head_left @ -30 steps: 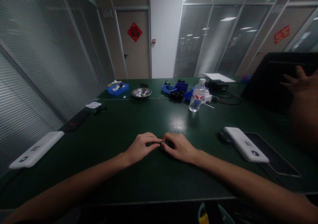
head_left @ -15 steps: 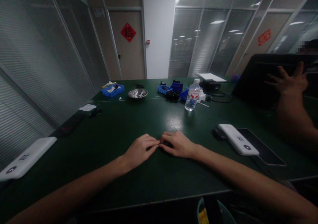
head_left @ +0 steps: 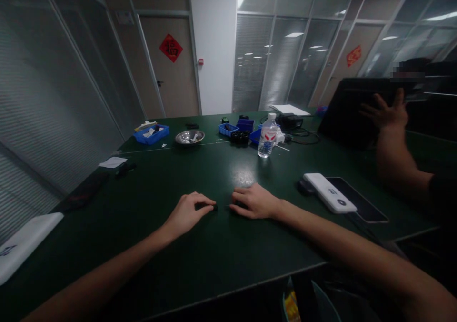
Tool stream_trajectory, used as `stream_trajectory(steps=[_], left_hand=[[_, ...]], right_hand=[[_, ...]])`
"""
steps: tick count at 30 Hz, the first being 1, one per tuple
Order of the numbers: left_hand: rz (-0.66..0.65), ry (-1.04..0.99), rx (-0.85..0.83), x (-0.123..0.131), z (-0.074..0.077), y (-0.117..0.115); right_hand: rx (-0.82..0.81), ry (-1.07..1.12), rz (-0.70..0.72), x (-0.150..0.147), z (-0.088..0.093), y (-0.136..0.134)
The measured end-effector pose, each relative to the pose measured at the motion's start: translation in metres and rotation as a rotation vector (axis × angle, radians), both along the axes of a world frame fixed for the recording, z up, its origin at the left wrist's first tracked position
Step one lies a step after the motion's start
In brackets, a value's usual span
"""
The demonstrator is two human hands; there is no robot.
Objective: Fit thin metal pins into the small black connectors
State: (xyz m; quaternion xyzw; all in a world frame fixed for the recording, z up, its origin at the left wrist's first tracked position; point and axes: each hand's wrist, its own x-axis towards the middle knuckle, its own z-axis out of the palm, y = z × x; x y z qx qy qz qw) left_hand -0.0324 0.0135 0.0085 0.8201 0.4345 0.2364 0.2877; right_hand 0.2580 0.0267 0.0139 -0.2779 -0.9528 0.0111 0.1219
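Note:
Low over the dark green table, my left hand pinches a small black piece between thumb and fingertips. The kind of piece is too small and dark to tell. A short gap to the right, my right hand rests on the table with its fingers curled and thumb drawn in. Whatever lies within those fingers is hidden in shadow. Beyond the right hand stands a clear water bottle, upright with a white cap.
At the back are a blue basket, a metal bowl and small blue trays. To the right lie a white power bank and a dark phone-like slab. Another person's hand is raised before a black screen.
My hands have come apart: the left has moved left, with the small black piece now showing at its fingertips. The view has turned slightly right.

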Motion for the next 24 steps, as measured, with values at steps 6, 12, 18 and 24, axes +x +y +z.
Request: stream_trajectory(steps=[6, 12, 18, 24], left_hand=[[0.115, 0.189, -0.097, -0.091, 0.005, 0.014], [0.097, 0.288, -0.116, -0.173, 0.004, 0.017], [0.232, 0.186, 0.102, -0.215, -0.027, -0.011], [0.253, 0.136, 0.131, -0.203, -0.018, -0.021]], right_hand=[[0.033, 0.016, -0.081, 0.014, -0.005, 0.012], [0.059, -0.015, -0.156, 0.014, -0.008, 0.013], [0.018, -0.006, -0.244, 0.012, -0.008, 0.013], [-0.053, 0.056, -0.319, 0.013, -0.008, 0.021]])
